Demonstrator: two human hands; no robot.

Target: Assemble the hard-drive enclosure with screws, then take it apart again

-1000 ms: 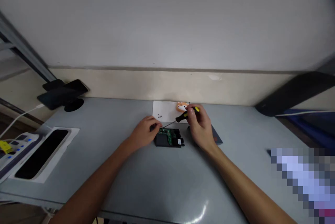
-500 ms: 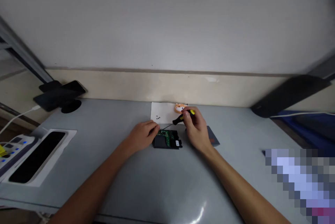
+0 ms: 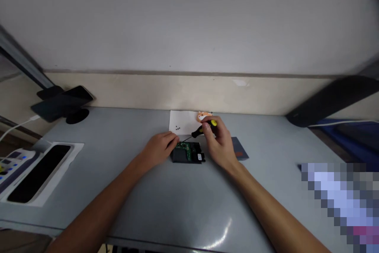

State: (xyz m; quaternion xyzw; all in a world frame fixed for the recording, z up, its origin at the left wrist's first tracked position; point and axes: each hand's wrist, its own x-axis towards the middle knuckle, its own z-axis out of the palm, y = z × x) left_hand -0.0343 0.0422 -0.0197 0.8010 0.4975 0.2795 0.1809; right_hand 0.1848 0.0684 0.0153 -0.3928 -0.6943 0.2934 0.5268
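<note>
Head view: by the tabletop's (image 3: 166, 205) back edge, left hand (image 3: 160, 148) holds the board (image 3: 187, 151), right hand (image 3: 220, 146) grips a screwdriver (image 3: 204, 128) angled onto it; screw work seems underway, needing a steady tip.

1. Two hands: the left hand (image 3: 160, 148) left of the middle, and the right hand (image 3: 220, 144) right of it.
2. One screwdriver (image 3: 204, 128) with a black and yellow handle, in the right hand.
3. One black case (image 3: 187, 156) holding one green board (image 3: 184, 147), between the hands.
4. One white paper (image 3: 180, 120) just beyond the case, bearing one cluster of black screws (image 3: 177, 128) too tiny to count singly.
5. One orange figure (image 3: 203, 116) at the paper's far right corner.
6. One blue card (image 3: 239, 151), right of the right hand.
7. One phone on a stand (image 3: 63, 101), far left.
8. One dark slab (image 3: 40, 172), near left, with one power strip (image 3: 12, 160) beside it.
</note>
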